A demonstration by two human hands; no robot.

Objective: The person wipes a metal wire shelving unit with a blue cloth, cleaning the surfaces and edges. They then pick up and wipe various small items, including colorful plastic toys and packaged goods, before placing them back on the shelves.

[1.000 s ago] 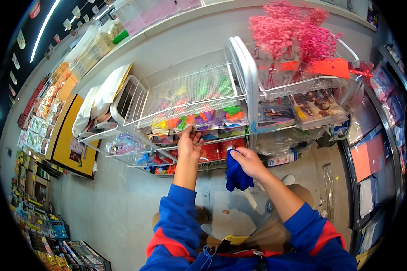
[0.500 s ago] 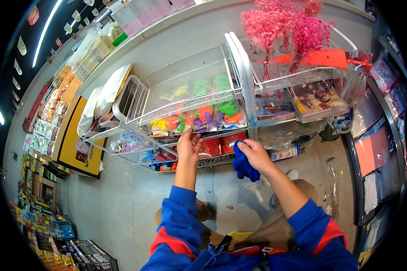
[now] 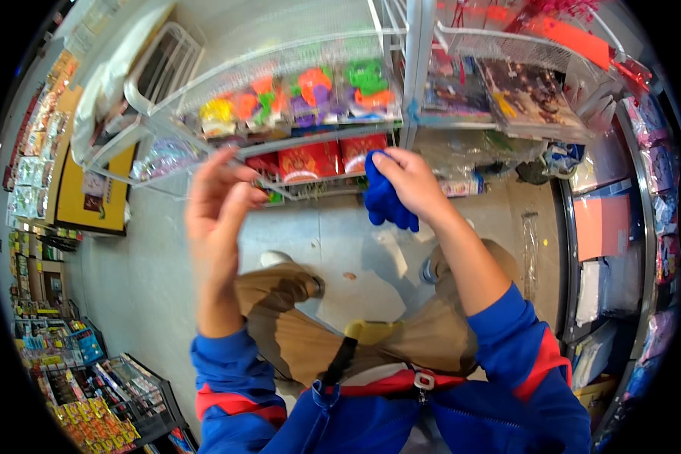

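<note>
My right hand [image 3: 416, 184] grips a bunched blue cloth [image 3: 386, 195], its thumb pressed on top; finger-like lobes hang from the cloth's lower end. To the left, my left hand [image 3: 221, 216] is raised with its fingers apart and nothing in it, a little blurred by motion. It is nearest the lower left front of the white wire rack [image 3: 295, 47]. On the rack's shelf, behind both hands, lie clear packs of bright toy-like pieces [image 3: 314, 89] in yellow, orange, purple and green. Red packets [image 3: 310, 160] sit on the level below them.
Right of the rack post, a wire basket holds flat printed packs [image 3: 530, 94]. Pink dried flowers [image 3: 575, 9] show above. A dark shelf [image 3: 571, 303] with flat packages stands at the right. A yellow counter [image 3: 91, 193] and snack racks [image 3: 91, 424] stand at the left. Below me is grey floor [image 3: 166, 287].
My left hand has drawn back from the shelf front and moved left, its fingers spreading. My right hand still holds the blue cloth. The view has tipped down and closer to the rack.
</note>
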